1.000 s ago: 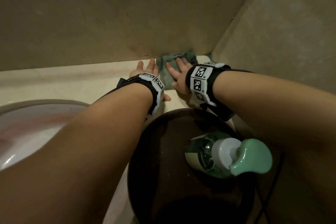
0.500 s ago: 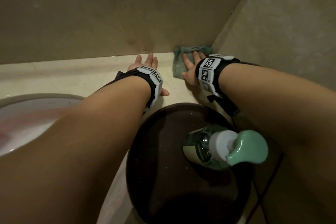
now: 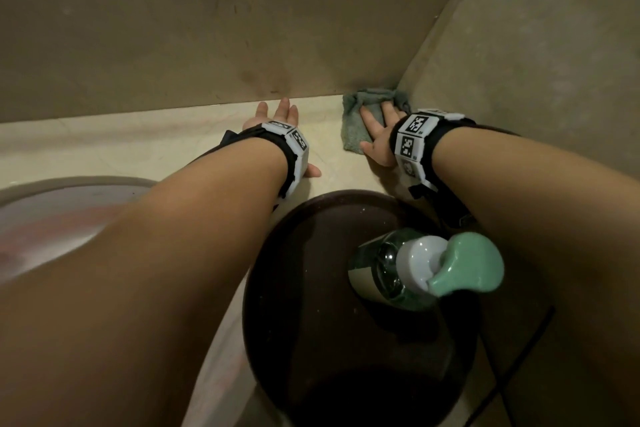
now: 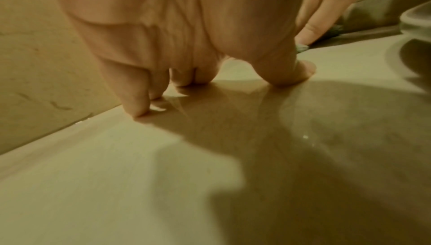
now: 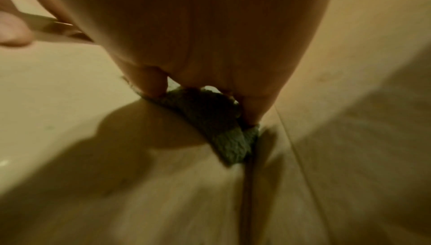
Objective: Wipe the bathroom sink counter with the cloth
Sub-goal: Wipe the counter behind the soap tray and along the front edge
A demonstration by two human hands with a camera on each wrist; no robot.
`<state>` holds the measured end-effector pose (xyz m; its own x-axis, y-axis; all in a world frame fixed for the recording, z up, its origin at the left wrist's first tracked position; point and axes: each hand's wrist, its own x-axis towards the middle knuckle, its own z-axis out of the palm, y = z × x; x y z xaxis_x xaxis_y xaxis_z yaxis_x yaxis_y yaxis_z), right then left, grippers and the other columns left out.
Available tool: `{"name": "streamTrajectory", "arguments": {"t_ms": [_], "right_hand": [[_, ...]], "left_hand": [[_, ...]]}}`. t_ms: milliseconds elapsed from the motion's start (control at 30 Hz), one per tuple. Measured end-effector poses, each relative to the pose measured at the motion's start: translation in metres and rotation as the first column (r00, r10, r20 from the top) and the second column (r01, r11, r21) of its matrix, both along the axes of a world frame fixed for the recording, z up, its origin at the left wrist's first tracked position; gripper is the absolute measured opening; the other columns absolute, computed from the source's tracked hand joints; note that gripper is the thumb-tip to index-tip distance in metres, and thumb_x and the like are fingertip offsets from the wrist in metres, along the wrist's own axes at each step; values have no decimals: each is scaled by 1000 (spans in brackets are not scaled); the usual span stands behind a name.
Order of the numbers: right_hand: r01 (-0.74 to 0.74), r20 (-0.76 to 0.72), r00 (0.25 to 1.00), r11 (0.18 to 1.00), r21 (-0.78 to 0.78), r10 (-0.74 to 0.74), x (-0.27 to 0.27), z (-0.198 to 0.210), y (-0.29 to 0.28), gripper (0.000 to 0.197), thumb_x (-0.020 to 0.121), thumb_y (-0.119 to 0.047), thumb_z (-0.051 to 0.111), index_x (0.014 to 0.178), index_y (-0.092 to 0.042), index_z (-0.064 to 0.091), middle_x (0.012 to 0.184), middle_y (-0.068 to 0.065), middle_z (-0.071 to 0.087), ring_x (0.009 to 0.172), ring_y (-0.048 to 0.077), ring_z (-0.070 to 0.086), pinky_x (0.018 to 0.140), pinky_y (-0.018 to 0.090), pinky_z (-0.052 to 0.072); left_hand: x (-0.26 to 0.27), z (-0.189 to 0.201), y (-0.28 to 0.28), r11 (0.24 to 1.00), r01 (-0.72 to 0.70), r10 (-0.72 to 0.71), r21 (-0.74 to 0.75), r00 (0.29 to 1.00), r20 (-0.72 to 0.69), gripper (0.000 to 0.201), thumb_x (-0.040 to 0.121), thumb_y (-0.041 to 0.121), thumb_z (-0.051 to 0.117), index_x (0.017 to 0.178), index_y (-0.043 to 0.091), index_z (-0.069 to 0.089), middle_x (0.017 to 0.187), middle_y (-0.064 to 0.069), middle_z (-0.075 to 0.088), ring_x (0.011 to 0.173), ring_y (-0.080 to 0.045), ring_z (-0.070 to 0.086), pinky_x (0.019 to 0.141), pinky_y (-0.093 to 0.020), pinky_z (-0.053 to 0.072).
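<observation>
A crumpled grey-green cloth (image 3: 356,118) lies on the beige counter (image 3: 145,149), pushed into the far right corner where the two walls meet. My right hand (image 3: 379,128) lies flat on top of it, fingers straight and pressing it down. In the right wrist view the fingertips (image 5: 151,86) sit on the cloth (image 5: 224,138) beside the wall seam. My left hand (image 3: 277,121) rests flat on the bare counter to the cloth's left, fingers spread. The left wrist view shows its fingertips (image 4: 140,107) touching the counter (image 4: 140,175) near the back wall.
A dark round tray (image 3: 311,340) sits near me on the counter, with a clear soap bottle with a green pump (image 3: 415,270) on it, under my right forearm. The sink basin (image 3: 52,215) is at left. Walls close the back and right sides.
My right hand has pushed the cloth rightward along the back wall into the corner. The left hand has stayed flat on the counter.
</observation>
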<state>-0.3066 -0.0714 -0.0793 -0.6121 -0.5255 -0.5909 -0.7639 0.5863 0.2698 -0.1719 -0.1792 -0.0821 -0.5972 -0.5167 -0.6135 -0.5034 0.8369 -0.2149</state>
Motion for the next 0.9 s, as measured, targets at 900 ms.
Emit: {"name": "streamTrajectory", "arguments": {"t_ms": [900], "right_hand": [[42,149,989,980,-195,-13,5,28,-12,64,99,-21,44,151,-3,9,157,21,11,145,35,15,116,37,18]], "left_hand": [[-6,-41,-15,982,-97,149,163,926,-346,128,62,65,71,152,10,-3,160,-13,-5,147,-35,-1,119,-53,6]]}}
